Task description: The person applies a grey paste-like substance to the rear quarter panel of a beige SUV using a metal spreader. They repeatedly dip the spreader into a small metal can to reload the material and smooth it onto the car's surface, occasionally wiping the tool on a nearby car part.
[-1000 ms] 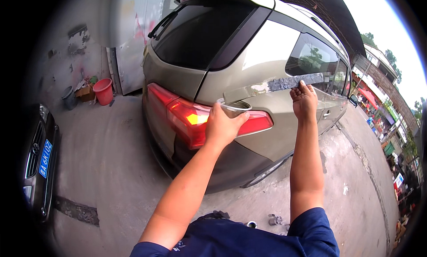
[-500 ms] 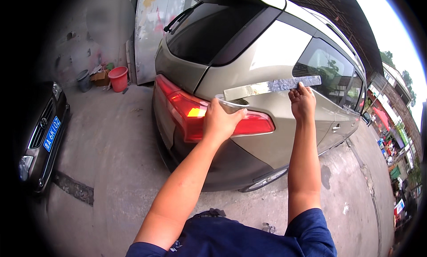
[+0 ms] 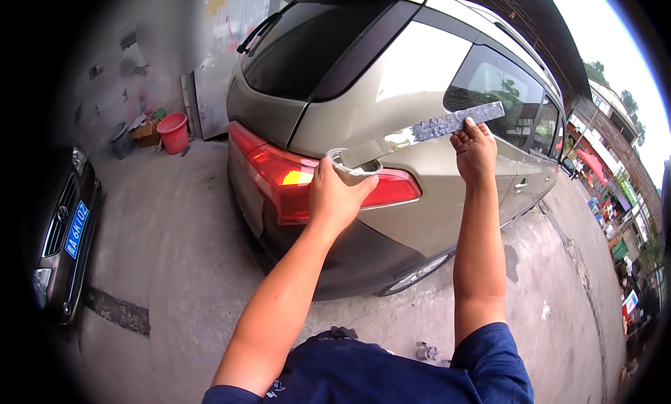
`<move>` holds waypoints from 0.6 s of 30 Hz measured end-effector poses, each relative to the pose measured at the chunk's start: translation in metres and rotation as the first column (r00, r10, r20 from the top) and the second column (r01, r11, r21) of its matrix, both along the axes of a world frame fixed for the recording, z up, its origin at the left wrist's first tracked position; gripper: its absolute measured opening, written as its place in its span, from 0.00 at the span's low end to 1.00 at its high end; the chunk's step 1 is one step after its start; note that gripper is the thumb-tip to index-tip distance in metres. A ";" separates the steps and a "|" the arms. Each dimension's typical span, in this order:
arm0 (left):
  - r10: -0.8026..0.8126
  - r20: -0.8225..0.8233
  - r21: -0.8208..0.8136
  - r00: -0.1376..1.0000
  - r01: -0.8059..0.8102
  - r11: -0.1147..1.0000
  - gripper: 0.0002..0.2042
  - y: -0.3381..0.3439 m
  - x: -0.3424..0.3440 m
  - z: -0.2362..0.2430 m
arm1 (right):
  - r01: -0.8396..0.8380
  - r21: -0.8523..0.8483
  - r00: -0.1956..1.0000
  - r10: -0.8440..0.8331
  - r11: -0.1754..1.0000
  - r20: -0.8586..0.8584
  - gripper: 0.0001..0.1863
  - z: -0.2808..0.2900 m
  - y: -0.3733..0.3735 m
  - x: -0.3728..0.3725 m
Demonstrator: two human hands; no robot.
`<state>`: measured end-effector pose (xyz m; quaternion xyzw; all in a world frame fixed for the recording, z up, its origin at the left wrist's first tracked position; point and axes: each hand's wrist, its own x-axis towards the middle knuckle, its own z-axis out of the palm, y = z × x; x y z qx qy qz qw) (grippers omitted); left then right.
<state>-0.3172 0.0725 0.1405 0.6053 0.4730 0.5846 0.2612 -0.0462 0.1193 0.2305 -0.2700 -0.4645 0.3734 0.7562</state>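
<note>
The left hand (image 3: 337, 198) grips the cup (image 3: 358, 171) near the car's red light (image 3: 270, 169), maybe to keep it steady, while the right hand (image 3: 477, 152) pinches the long flat stick (image 3: 425, 131), its low end at the cup's mouth.

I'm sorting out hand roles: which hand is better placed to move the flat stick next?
Probably the right hand: it grips the flat stick along its dark-coated part, while the pale end lies at the mouth of the cup. The left hand is occupied holding that cup.
</note>
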 end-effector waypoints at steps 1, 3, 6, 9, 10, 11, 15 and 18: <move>-0.027 0.012 0.017 1.000 0.026 0.999 0.31 -0.002 0.001 -0.001 | 0.019 0.027 0.999 -0.020 0.999 0.025 0.06 0.004 -0.007 0.001; -0.083 0.027 0.042 0.996 0.081 0.996 0.29 -0.010 0.005 -0.010 | 0.061 0.065 0.993 -0.067 0.996 0.097 0.07 0.009 -0.029 -0.004; -0.202 -0.001 0.131 0.979 0.200 0.971 0.29 -0.021 0.009 -0.020 | 0.130 0.131 0.951 -0.161 0.983 0.263 0.07 0.018 -0.069 -0.017; -0.383 0.035 0.171 0.923 0.372 0.912 0.29 -0.030 0.014 -0.049 | 0.197 0.177 0.851 -0.258 0.964 0.458 0.09 0.015 -0.107 -0.038; -0.441 0.066 0.145 0.895 0.429 0.892 0.30 -0.033 0.014 -0.062 | 0.210 0.184 0.812 -0.276 0.960 0.514 0.09 0.010 -0.116 -0.048; -0.524 0.101 0.116 0.846 0.513 0.851 0.31 -0.038 0.016 -0.067 | 0.212 0.160 0.794 -0.265 0.964 0.548 0.09 0.004 -0.127 -0.054; -0.713 0.102 0.034 0.694 0.714 0.699 0.37 -0.053 0.034 -0.118 | 0.270 0.085 0.713 -0.258 0.959 0.652 0.11 -0.033 -0.166 -0.062; -0.826 0.133 -0.035 0.548 0.835 0.549 0.38 -0.072 0.052 -0.151 | 0.475 0.067 0.478 -0.321 0.877 0.818 0.11 -0.053 -0.203 -0.060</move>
